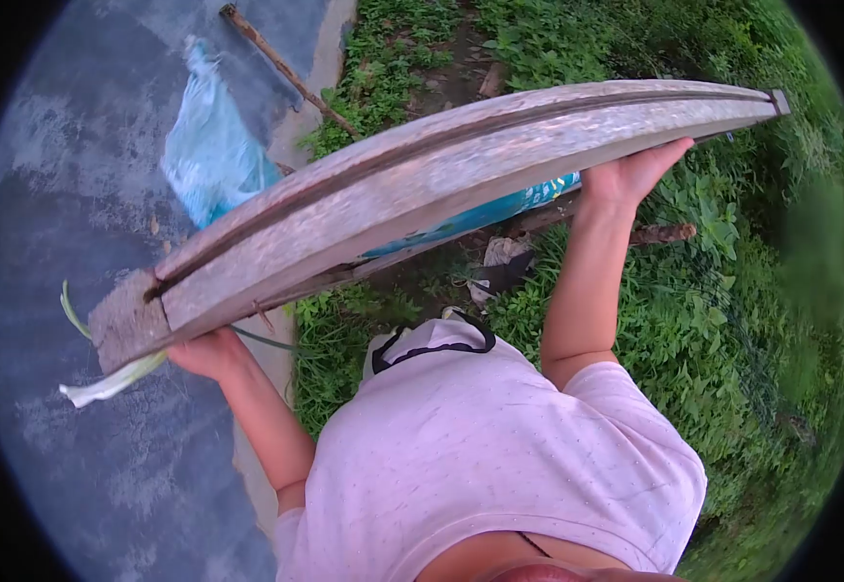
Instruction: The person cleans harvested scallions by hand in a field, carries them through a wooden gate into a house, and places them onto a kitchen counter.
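Beam (422, 184) is held up across the upper half of the frame, forward of the person's shirt (499, 436). Long axis runs obliquely, from lower left end to upper right end; the bowed outline may be lens distortion. Both hands bear on its lower edge, the side nearer the body. Left hand (207, 351), left of centre, sits close to the lower left end, closed on the edge, fingertips hidden behind the wood; a pale strip (116, 381) hangs just beside it. Right hand (635, 175), upper right, supports the underside short of the far end, fingers running along the wood; thumb placement cannot be told. Right arm reaches higher in the frame, matching the tilt. Left end lies over concrete (102, 475), right end over plants (693, 291). Blue sack (490, 213) shows below the beam's middle; contact unclear. Blue bag (210, 145) lies beyond, upper left.
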Demonstrator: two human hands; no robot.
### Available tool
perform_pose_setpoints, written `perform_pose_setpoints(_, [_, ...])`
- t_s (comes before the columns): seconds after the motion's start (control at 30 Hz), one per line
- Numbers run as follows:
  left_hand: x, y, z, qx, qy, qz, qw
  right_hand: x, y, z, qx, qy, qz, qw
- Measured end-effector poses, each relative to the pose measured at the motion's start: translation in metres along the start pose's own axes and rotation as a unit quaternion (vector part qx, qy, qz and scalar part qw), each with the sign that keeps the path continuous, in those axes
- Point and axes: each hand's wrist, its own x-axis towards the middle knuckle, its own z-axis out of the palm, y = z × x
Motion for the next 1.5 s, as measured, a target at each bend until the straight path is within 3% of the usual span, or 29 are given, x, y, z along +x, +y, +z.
perform_pose_setpoints(0.3, [0.059, -0.041, 0.063, -0.026, -0.008, -0.029, 0.999, 0.048, 0.038, 0.003, -0.010, -0.081, -0.049, 0.995])
perform_pose_setpoints(0.33, [0.068, -0.045, 0.070, -0.044, -0.015, -0.046, 0.998, 0.067, 0.040, -0.022, 0.234, -0.315, 0.098, 0.915])
perform_pose_setpoints(0.43, [0.097, -0.062, 0.097, -0.053, -0.015, -0.036, 0.998, 0.088, 0.057, -0.010, 0.235, -0.318, 0.109, 0.912])
perform_pose_setpoints(0.47, [0.105, -0.067, 0.102, -0.043, -0.025, -0.037, 0.998, 0.091, 0.062, 0.001, 0.097, -0.199, 0.030, 0.975])
perform_pose_setpoints(0.5, [0.111, -0.073, 0.108, -0.015, -0.024, -0.020, 0.999, 0.094, 0.069, 0.012, -0.042, -0.076, -0.055, 0.995])
perform_pose_setpoints(0.6, [0.130, -0.090, 0.124, -0.031, -0.028, -0.025, 0.999, 0.102, 0.084, 0.019, -0.047, -0.065, -0.054, 0.995])
perform_pose_setpoints(0.67, [0.139, -0.092, 0.138, -0.017, -0.032, -0.037, 0.999, 0.115, 0.085, 0.012, -0.038, -0.071, -0.054, 0.995])
perform_pose_setpoints(0.73, [0.145, -0.098, 0.148, -0.009, -0.035, -0.048, 0.998, 0.127, 0.082, 0.003, 0.141, -0.257, 0.106, 0.950])
perform_pose_setpoints(0.87, [0.154, -0.106, 0.159, 0.009, -0.072, -0.087, 0.994, 0.123, 0.096, 0.010, 0.201, -0.331, 0.123, 0.914])
perform_pose_setpoints(0.93, [0.154, -0.104, 0.154, -0.002, -0.050, -0.103, 0.993, 0.105, 0.104, 0.039, 0.054, -0.054, -0.017, 0.997])
perform_pose_setpoints(1.07, [0.150, -0.101, 0.144, -0.002, -0.005, -0.065, 0.998, 0.089, 0.103, 0.053, 0.011, 0.011, -0.051, 0.999])
perform_pose_setpoints(1.1, [0.156, -0.100, 0.136, 0.017, -0.019, -0.060, 0.998, 0.097, 0.093, 0.017, 0.236, -0.248, 0.098, 0.934])
perform_pose_setpoints(1.27, [0.156, -0.072, 0.127, -0.023, -0.024, -0.001, 0.999, 0.077, 0.076, 0.035, 0.230, -0.225, 0.088, 0.943])
perform_pose_setpoints(1.33, [0.146, -0.064, 0.132, 0.080, -0.049, 0.114, 0.989, 0.073, 0.073, 0.038, 0.210, -0.199, 0.077, 0.954])
perform_pose_setpoints(1.37, [0.151, -0.067, 0.126, 0.073, -0.053, 0.120, 0.989, 0.073, 0.073, 0.039, 0.209, -0.203, 0.070, 0.954])
perform_pose_setpoints(1.43, [0.161, -0.064, 0.117, 0.010, -0.032, 0.056, 0.998, 0.063, 0.073, 0.041, 0.219, -0.223, 0.092, 0.945])
perform_pose_setpoints(1.47, [0.166, -0.060, 0.114, -0.070, 0.016, -0.029, 0.997, 0.057, 0.074, 0.043, 0.215, -0.221, 0.088, 0.947])
perform_pose_setpoints(1.5, [0.174, -0.061, 0.103, -0.070, 0.012, -0.032, 0.997, 0.050, 0.079, 0.047, 0.218, -0.232, 0.087, 0.944])
